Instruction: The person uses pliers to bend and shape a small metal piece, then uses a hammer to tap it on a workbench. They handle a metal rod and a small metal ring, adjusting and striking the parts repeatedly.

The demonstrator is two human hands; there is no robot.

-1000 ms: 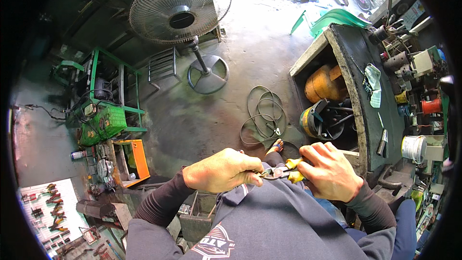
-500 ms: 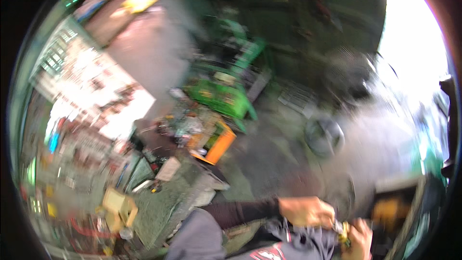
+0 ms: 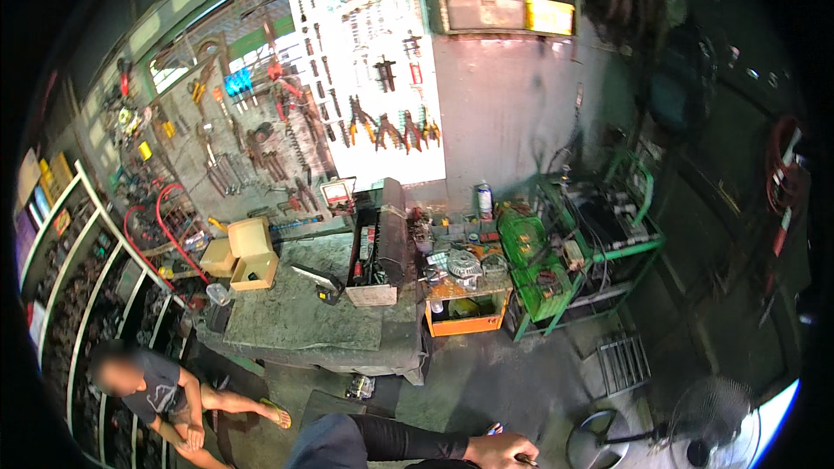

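My left hand [image 3: 502,451] is at the bottom edge, right of centre, at the end of a black-sleeved forearm [image 3: 408,439]. Its fingers are curled closed around a small dark item [image 3: 525,459], too cut off by the frame edge to name. A small light and blue bit [image 3: 494,428] shows just above the knuckles; I cannot tell what it is. My right hand is out of the picture.
A workbench [image 3: 313,330] carries an open metal toolbox [image 3: 373,293] and an open cardboard box [image 3: 254,265]. Tools hang on a white board [image 3: 365,78]. A green cart [image 3: 556,313], an orange box [image 3: 469,326] and a standing fan [image 3: 708,417] are rightward. Another person [image 3: 156,391] sits lower left.
The view has swung left and up toward the workbench and tool wall. My left hand sits lower in the picture. My right hand, seen earlier with a yellowish item, has left the picture.
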